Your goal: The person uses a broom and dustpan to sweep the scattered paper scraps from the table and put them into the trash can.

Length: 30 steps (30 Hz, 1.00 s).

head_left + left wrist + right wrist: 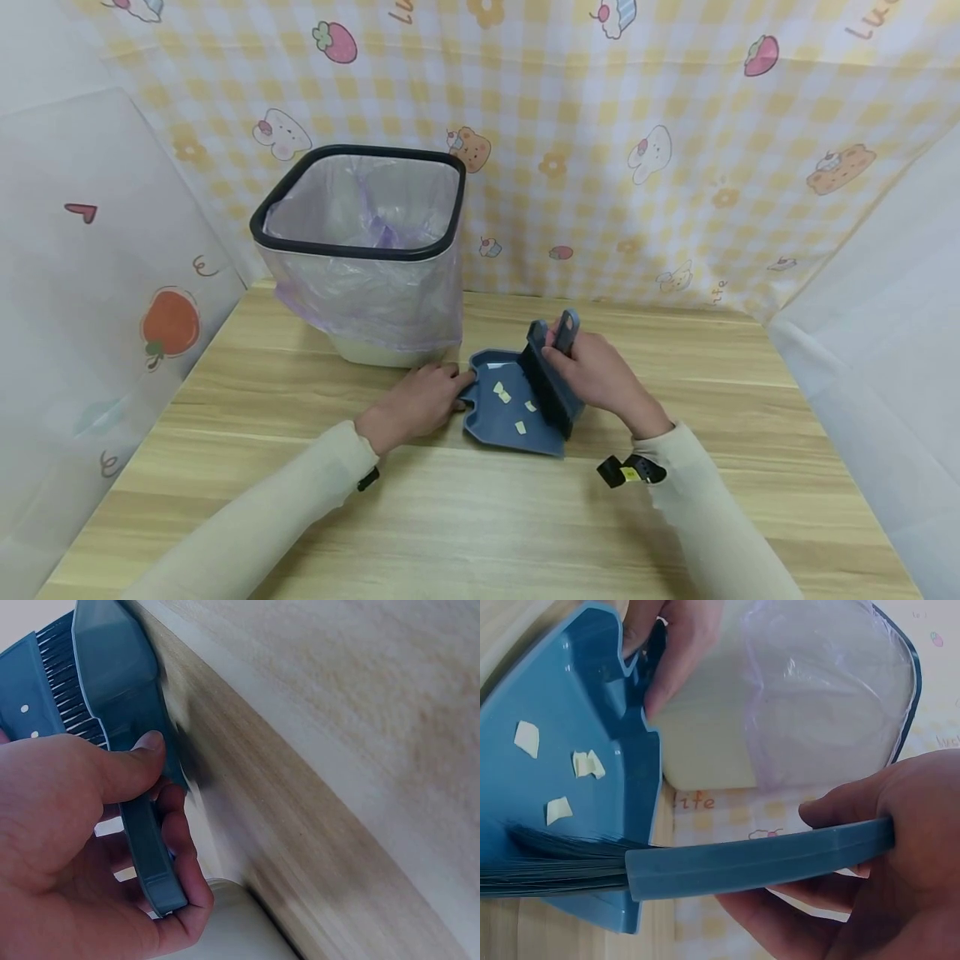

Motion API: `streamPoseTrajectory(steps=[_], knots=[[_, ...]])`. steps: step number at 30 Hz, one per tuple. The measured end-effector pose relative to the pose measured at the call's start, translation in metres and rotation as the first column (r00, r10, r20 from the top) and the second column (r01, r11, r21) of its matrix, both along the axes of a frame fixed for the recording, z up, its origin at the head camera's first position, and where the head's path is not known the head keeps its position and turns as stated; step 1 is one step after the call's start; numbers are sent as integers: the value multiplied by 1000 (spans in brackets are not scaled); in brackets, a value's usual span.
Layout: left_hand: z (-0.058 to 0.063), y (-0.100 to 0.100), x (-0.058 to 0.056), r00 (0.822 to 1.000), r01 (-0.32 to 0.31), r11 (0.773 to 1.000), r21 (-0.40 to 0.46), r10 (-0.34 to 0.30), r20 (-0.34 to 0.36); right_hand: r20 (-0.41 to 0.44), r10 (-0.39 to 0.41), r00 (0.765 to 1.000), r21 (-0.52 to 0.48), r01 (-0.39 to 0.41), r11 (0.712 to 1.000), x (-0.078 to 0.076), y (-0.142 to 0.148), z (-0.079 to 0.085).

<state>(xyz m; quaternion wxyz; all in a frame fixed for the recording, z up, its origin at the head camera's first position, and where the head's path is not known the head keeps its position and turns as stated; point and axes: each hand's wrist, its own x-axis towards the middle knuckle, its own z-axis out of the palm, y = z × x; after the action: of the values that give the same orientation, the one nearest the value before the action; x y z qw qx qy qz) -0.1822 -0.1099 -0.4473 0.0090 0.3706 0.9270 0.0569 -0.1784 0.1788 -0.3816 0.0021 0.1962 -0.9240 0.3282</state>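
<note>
A blue dustpan (491, 417) lies on the table, and my left hand (420, 406) grips its short handle (154, 862) from the left side. Several small pale paper scraps (526, 739) lie scattered in the pan. My right hand (600, 375) holds a blue hand brush (757, 859) by its handle, tilted upright over the pan's right part. Its dark bristles (546, 396) touch down inside the pan, near the open edge. A lighter scrap (497, 365) shows by the pan's back wall.
A bin (390, 357) with a black rim (352, 248) and a translucent purple-tinted liner (375, 292) stands behind my left hand, close to it. A checked, printed cloth (600, 208) hangs along the back of the wooden table (450, 533). White printed sheets (82, 333) flank the sides.
</note>
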Motion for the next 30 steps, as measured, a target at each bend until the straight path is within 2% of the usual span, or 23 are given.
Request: streamPoseTrajectory(steps=[9, 15, 16, 18, 22, 23, 24, 28, 30], knots=[[-1, 0, 0, 1000, -6, 1000, -11, 6, 1, 18, 5, 1000, -12, -5, 1000, 2, 10, 3], [-2, -1, 0, 999, -17, 1000, 4, 17, 35, 18, -12, 1000, -21, 12, 1000, 4, 25, 8], [-13, -3, -6, 1000, -6, 1000, 17, 6, 22, 20, -23, 1000, -22, 23, 999, 5, 28, 8], [-14, -3, -6, 1000, 2, 1000, 28, -2, 22, 24, -40, 999, -22, 40, 999, 6, 35, 10], [-13, -4, -6, 1000, 19, 999, 39, -19, 2, 24, -64, 998, -7, 64, 998, 8, 47, 12], [-2, -2, -1, 1000, 16, 999, 43, -17, 19, 19, -68, 997, -1, 68, 998, 9, 50, 12], [-12, -5, -6, 1000, 31, 998, 56, -31, 0, 17, -75, 997, 4, 74, 997, 9, 52, 13], [-15, -8, -8, 998, 62, 991, 121, -64, 18, 12, -98, 995, 17, 98, 995, 12, 61, 14], [-28, -10, -13, 996, 82, 990, 119, -79, -29, 14, -107, 994, 24, 107, 994, 13, 64, 14]])
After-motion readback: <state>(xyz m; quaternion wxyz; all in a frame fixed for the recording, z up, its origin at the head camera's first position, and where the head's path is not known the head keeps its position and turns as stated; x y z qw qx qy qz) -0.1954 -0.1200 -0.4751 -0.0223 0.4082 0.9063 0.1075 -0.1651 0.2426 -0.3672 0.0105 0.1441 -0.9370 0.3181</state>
